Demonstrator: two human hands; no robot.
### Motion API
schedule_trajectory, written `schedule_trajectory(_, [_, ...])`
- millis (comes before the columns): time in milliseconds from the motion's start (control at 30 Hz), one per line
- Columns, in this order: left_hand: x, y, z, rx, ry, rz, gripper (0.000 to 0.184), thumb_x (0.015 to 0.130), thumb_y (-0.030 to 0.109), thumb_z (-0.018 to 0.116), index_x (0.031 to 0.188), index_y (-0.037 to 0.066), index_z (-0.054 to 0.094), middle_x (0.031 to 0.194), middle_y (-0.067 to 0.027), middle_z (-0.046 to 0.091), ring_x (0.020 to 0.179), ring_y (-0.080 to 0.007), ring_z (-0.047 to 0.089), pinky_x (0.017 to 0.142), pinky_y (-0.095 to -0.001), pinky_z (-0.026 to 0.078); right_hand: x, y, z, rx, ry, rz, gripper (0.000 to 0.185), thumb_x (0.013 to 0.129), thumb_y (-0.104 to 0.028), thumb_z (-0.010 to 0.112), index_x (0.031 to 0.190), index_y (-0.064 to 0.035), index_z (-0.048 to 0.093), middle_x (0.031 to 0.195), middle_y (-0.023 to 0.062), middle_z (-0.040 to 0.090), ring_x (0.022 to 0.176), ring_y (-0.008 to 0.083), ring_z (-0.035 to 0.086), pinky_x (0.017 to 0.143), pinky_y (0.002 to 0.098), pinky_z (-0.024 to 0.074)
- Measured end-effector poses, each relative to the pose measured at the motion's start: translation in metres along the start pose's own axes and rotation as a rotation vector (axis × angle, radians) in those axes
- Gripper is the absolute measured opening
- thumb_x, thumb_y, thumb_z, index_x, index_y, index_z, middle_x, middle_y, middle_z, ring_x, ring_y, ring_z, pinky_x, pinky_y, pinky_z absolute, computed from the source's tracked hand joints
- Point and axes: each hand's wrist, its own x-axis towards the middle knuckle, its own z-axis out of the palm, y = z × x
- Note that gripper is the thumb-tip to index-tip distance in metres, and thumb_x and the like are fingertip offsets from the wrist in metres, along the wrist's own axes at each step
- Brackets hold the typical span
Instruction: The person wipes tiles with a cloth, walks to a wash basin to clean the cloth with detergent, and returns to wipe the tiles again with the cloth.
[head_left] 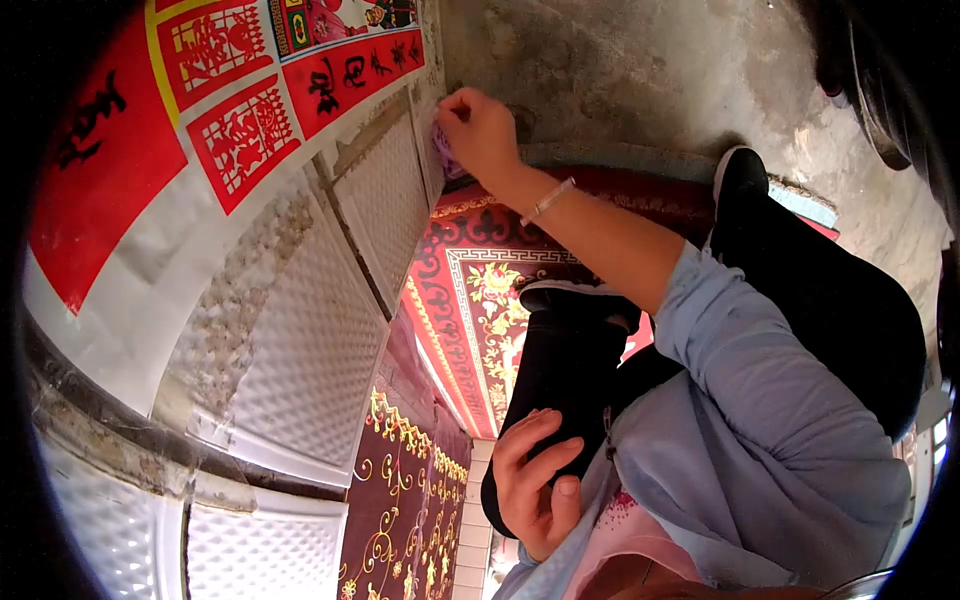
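My right hand [482,135], reaching out with a bracelet on its wrist, is closed at the wall's corner by the floor. Bunched under its fingers is a purple cloth [444,150], pressed against the wall edge; most of it is hidden by the hand. My left hand [538,480] hovers near my knee and torso, fingers loosely curled and apart, with nothing in it. White textured tiles [300,340] cover the wall beside my hands.
Red paper posters [345,85] with black writing hang on the wall. A red patterned carpet [490,300] lies under my feet [740,180], beside the concrete floor [620,80]. A dark maroon cloth with gold embroidery [400,510] hangs at the lower left.
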Motion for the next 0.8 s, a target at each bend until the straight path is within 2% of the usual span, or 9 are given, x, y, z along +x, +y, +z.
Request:
schedule_trajectory(233, [-0.001,0.003,0.002,-0.016,0.056,-0.034,0.026,0.09,0.022,0.057,0.097,-0.002,0.066,0.11,-0.0202,0.057,0.107,-0.0335,0.055,0.096,-0.0458,0.043,0.034,0.019,0.009,-0.147,0.017,0.073,0.008,0.076,-0.01,0.063,0.076,-0.0019,0.064,0.067,0.0176,0.064,0.061,0.0345,0.063,0.057,0.0422,0.0497])
schedule_trajectory(333, [0.001,0.002,0.001,0.017,0.023,0.004,0.027,0.09,0.023,0.057,0.097,-0.002,0.066,0.11,-0.0198,0.058,0.108,-0.0334,0.055,0.096,-0.0453,0.043,0.016,0.005,0.002,-0.07,0.019,0.068,0.012,0.076,-0.013,0.064,0.077,-0.0014,0.064,0.068,0.0176,0.064,0.062,0.0342,0.064,0.059,0.0421,0.0501])
schedule_trajectory(400, [0.001,0.001,0.002,0.0,0.028,-0.051,0.028,0.09,0.024,0.058,0.097,-0.002,0.066,0.111,-0.0195,0.058,0.108,-0.0332,0.055,0.097,-0.0449,0.042,-0.006,-0.02,-0.008,0.097,-0.02,0.048,0.014,0.077,-0.015,0.064,0.077,-0.0011,0.065,0.07,0.0173,0.065,0.065,0.0332,0.065,0.061,0.0415,0.0506])
schedule_trajectory(533, [0.003,0.003,-0.003,0.017,0.014,-0.094,0.029,0.09,0.024,0.057,0.098,-0.002,0.066,0.111,-0.0197,0.058,0.108,-0.0333,0.055,0.098,-0.0449,0.041,-0.004,-0.029,-0.007,0.135,-0.02,0.077,0.015,0.076,-0.015,0.065,0.078,-0.0008,0.065,0.072,0.0172,0.065,0.068,0.0327,0.065,0.062,0.0409,0.0508])
schedule_trajectory(600, [0.0,0.001,-0.003,0.005,0.02,-0.087,0.029,0.09,0.024,0.057,0.098,-0.002,0.066,0.111,-0.0198,0.058,0.108,-0.0333,0.055,0.098,-0.0448,0.041,0.023,-0.007,0.002,0.002,0.054,0.05,0.013,0.076,-0.014,0.065,0.079,-0.0006,0.066,0.073,0.0165,0.066,0.068,0.0322,0.065,0.062,0.0399,0.0507])
schedule_trajectory(733, [0.002,0.001,-0.002,-0.016,0.053,-0.092,0.028,0.09,0.023,0.057,0.098,-0.002,0.065,0.112,-0.0201,0.058,0.108,-0.0331,0.055,0.098,-0.0448,0.041,0.039,0.008,0.006,-0.125,0.036,-0.002,0.014,0.076,-0.014,0.066,0.079,-0.0003,0.066,0.071,0.0162,0.065,0.066,0.0324,0.065,0.062,0.0395,0.0505])
schedule_trajectory(800, [-0.003,0.0,-0.002,0.004,0.05,-0.081,0.027,0.09,0.022,0.056,0.098,-0.002,0.065,0.112,-0.02,0.058,0.107,-0.0331,0.055,0.097,-0.0451,0.042,0.038,-0.002,0.002,-0.062,-0.009,0.125,0.014,0.076,-0.014,0.066,0.081,-0.0011,0.066,0.071,0.0159,0.065,0.065,0.0329,0.064,0.062,0.0397,0.0503])
